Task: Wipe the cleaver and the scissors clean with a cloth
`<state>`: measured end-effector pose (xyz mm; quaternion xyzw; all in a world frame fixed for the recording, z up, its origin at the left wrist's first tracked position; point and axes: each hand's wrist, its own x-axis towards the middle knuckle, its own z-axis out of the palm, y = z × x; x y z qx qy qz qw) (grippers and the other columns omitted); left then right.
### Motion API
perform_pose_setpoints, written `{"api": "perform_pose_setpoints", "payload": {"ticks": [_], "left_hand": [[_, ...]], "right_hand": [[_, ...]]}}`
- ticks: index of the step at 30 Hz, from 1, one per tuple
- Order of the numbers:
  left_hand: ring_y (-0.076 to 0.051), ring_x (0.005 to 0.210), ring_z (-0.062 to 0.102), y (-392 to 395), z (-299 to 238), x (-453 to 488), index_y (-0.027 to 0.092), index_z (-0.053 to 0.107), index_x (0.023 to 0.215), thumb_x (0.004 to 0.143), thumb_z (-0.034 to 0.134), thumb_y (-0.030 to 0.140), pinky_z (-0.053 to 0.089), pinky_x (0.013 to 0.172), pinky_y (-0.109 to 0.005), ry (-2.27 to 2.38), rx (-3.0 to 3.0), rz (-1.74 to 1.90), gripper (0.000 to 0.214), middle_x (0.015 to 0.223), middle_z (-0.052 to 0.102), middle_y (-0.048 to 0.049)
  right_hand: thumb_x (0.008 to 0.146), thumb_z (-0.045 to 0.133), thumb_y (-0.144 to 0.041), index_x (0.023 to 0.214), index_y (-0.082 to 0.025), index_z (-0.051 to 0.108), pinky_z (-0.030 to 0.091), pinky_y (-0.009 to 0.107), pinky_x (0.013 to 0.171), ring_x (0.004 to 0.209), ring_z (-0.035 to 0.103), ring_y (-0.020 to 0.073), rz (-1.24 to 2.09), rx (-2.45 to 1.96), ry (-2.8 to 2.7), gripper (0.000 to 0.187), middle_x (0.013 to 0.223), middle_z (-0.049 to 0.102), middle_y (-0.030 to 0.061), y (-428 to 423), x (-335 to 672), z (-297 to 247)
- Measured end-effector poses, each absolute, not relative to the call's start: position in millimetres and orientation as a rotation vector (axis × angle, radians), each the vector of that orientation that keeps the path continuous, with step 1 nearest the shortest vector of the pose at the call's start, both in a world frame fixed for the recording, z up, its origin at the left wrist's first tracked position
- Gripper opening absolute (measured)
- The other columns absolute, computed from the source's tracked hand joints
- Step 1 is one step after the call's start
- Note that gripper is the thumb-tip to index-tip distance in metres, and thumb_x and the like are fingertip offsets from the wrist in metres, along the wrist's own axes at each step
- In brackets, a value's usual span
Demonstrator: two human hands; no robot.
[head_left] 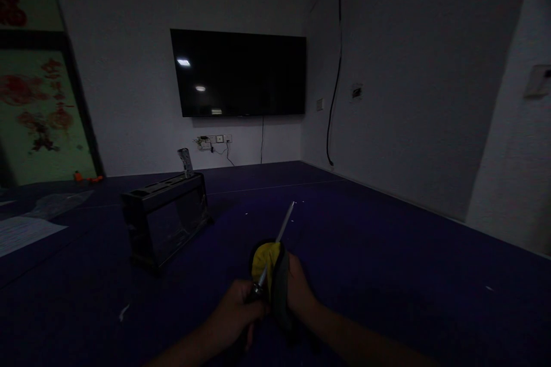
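In the dim head view my left hand (236, 312) is closed round the dark handle of a long, slim metal tool (284, 222). Its pale shaft points up and away; the light is too poor to tell its exact kind. My right hand (299, 292) grips a yellow and grey cloth (280, 284), which is folded about the middle of the shaft. The bright tip sticks out beyond the cloth. Both hands are close together, low in the middle, and parts of their fingers are hidden.
A black slotted stand (166, 188) is on the purple floor covering (365, 235) to the left, with a silvery object (185, 161) upright in it. White papers (28, 234) and clear plastic (60, 202) lie farther left. A television (241, 74) hangs on the far wall.
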<state>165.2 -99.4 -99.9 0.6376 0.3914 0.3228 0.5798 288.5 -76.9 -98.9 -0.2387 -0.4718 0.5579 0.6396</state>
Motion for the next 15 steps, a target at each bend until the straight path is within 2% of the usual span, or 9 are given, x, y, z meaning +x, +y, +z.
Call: {"api": "perform_pose_setpoints", "payload": {"ticks": [15], "left_hand": [[-0.007, 0.024, 0.036, -98.3, -102.6, 165.1, 0.017, 0.045, 0.047, 0.058, 0.051, 0.028, 0.026, 0.026, -0.016, 0.919, 1.511, 0.756, 0.017, 0.031, 0.041, 0.0060]], "right_hand": [[0.067, 0.060, -0.041, 0.071, -0.019, 0.063, 0.043, 0.023, 0.042, 0.045, 0.053, 0.0134, 1.170, -0.680, -1.084, 0.022, 0.056, 0.060, 0.0007, -76.6, 292.0, -103.4]]}}
